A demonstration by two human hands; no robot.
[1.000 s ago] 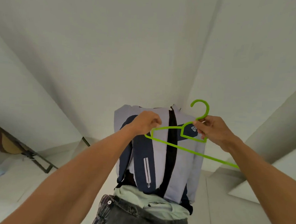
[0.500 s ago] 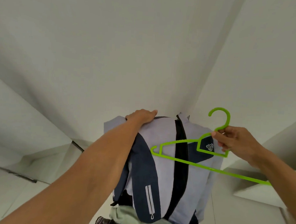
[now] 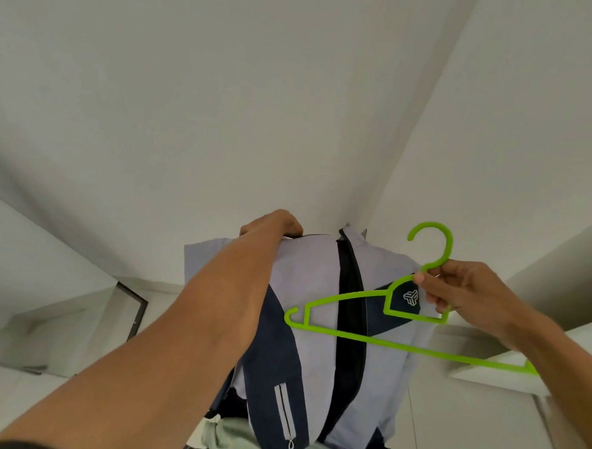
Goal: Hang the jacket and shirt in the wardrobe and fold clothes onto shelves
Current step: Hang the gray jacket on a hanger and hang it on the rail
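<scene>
Two hands raised. Left hand (image 3: pixel 273 224) grips jacket (image 3: pixel 313 287) at its top edge, held up mid-frame. Right hand (image 3: pixel 462 295) pinches green hanger (image 3: pixel 350 334) at the neck, hanger across jacket's front.

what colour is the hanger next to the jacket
Bright lime green hanger, seen in the head view.
</scene>
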